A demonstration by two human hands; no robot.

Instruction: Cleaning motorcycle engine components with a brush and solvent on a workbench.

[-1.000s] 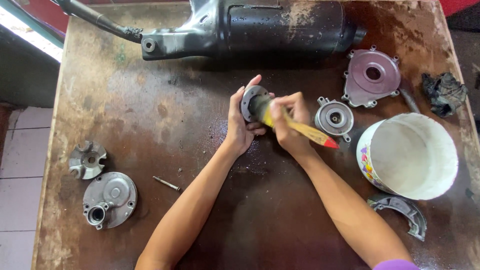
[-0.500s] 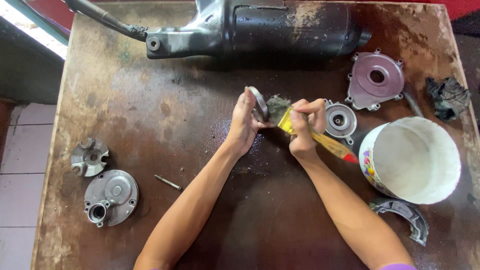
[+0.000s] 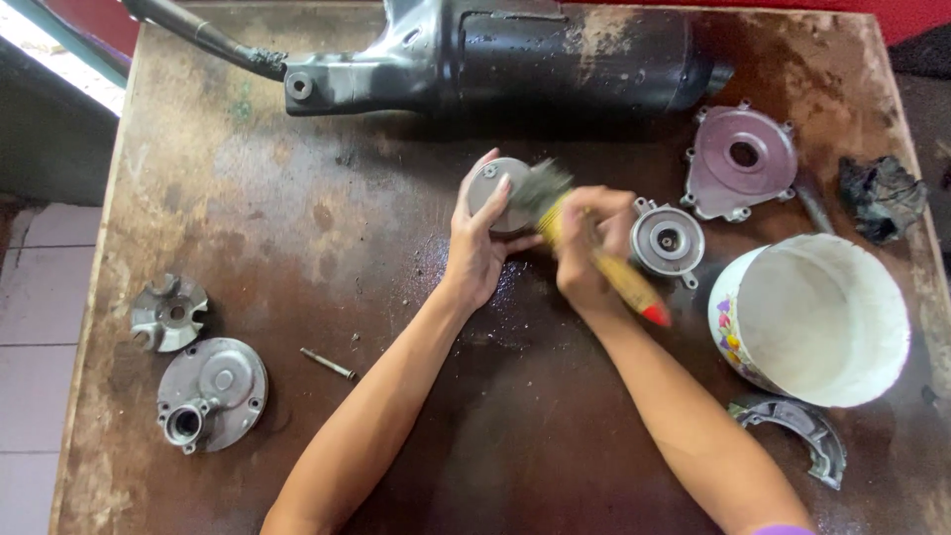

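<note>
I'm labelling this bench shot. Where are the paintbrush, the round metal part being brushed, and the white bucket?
paintbrush [image 3: 604, 267], head view, on its yellow handle.
round metal part [image 3: 490, 183], head view, on its flat grey face.
white bucket [image 3: 738, 342], head view, on its outer wall.

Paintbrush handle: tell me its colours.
Yellow with a red tip, on the paintbrush in the right hand; head view.

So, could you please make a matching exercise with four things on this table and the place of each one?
Things:
1. round metal disc
2. paintbrush
3. white bucket
4. small bolt

Places:
a. in the right hand
b. at the table's right edge
c. in the left hand
d. lying loose, left of the left forearm

Pairs: 1-c, 2-a, 3-b, 4-d
</note>
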